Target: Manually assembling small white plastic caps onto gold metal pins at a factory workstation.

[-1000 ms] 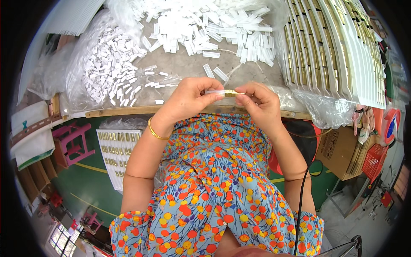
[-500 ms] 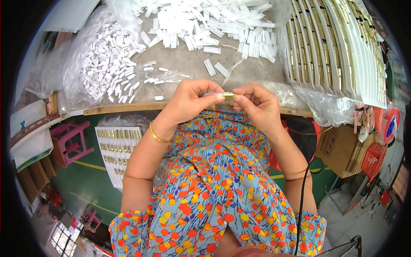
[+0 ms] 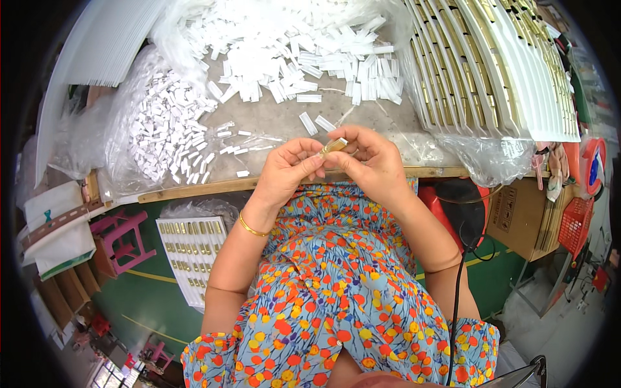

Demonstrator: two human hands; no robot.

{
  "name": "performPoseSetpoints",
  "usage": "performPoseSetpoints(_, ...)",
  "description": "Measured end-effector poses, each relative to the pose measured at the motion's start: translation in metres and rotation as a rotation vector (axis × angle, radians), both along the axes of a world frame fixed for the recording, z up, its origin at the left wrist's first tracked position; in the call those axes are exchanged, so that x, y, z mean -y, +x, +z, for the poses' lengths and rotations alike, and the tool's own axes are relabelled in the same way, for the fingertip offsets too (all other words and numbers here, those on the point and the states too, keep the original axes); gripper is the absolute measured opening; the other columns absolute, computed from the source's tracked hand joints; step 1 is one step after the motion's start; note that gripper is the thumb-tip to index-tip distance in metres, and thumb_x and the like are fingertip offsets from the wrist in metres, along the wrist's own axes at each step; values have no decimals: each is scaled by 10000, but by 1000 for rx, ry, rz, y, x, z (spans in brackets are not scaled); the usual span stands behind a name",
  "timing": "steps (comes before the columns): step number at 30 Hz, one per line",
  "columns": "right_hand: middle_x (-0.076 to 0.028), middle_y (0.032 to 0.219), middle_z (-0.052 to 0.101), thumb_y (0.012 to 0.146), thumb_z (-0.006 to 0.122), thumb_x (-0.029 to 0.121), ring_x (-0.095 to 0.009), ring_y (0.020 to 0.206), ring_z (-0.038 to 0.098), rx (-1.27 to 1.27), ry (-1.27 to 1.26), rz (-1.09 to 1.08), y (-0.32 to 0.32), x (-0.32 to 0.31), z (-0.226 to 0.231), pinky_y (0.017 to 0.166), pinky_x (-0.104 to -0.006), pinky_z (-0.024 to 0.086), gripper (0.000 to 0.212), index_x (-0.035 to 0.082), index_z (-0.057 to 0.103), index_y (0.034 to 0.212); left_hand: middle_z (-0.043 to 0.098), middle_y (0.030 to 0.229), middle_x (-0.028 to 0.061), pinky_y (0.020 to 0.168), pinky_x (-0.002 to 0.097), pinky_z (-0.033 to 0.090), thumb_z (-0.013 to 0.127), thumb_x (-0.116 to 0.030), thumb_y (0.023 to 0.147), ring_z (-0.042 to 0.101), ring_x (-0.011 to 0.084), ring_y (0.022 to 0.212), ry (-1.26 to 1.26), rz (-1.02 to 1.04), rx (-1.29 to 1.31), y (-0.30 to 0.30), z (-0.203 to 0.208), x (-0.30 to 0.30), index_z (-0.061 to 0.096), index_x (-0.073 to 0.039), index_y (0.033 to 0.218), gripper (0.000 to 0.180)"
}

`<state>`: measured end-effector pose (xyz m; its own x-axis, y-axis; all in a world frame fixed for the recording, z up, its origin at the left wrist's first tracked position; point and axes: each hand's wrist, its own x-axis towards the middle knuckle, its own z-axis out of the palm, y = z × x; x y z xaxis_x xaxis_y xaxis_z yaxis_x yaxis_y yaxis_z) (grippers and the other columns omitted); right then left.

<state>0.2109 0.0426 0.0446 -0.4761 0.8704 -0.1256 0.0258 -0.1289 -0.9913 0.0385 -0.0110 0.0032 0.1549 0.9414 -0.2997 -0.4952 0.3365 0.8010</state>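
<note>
Gold-coloured piece [image 3: 336, 146], small and narrow, sits between my two hands, just over the near side of the bench [image 3: 249, 115]; it slants, its far end pointing up and to the right, its near end toward my left fingers. My right grip [image 3: 375, 163] is pinching it, thumb below and forefinger above; my left grip [image 3: 288, 171] has its fingers curled in at the lower end (I cannot tell whether they squeeze it or only touch).

Just beyond my grip lie two loose clear strips [image 3: 308, 123], side by side and apart from the rest; farther ahead spreads a big pile of clear and white strips [image 3: 278, 58]; left of my grip is a heap of short white pieces [image 3: 165, 116] with clear plastic film around it, a few pieces scattered from it toward my left hand. To the right of my grip, well apart, white trays [image 3: 475, 71] stand in a close row, gold-coloured parts lined up in them; crumpled clear plastic [image 3: 486, 157] bulges at the bench edge below them.

Behind my left grip, lower than the bench, another white tray [image 3: 189, 249] bears rows of gold-coloured parts; left of that is a pink stool [image 3: 126, 240]; a gold bracelet [image 3: 253, 226] circles my left wrist; a cardboard box [image 3: 521, 216] and a red basket [image 3: 574, 223] are off to the right of my right forearm.
</note>
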Motion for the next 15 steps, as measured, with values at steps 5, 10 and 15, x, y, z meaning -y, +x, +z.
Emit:
performPoseSetpoints(5, -22, 794, 638, 825, 627, 64, -57, 702, 595, -31, -168, -69, 0, -5, -4, 590, -188, 459, 250, 17, 591, 1068, 649, 857, 116, 586, 191, 459, 604, -130, 868, 598, 111, 696, 35, -11, 65, -4, -6, -2, 454, 24, 1211, 405)
performPoseSetpoints(10, -28, 831, 648, 848, 619, 98, -63, 724, 602, -71, -237, -106, -4, -12, -7, 566, -187, 451, 222, 20, 601, 1055, 655, 893, 102, 607, 203, 488, 600, -74, 854, 602, 97, 672, -29, 79, -110, -9, 9, 3, 561, 29, 1065, 239)
performPoseSetpoints(15, -37, 844, 648, 846, 626, 90, -77, 681, 605, -16, -260, -31, -19, -8, -8, 587, -197, 480, 204, 10, 606, 1034, 653, 821, 56, 614, 198, 483, 618, -33, 828, 601, 86, 706, 1, 194, -234, -19, 15, 11, 618, 23, 941, 126)
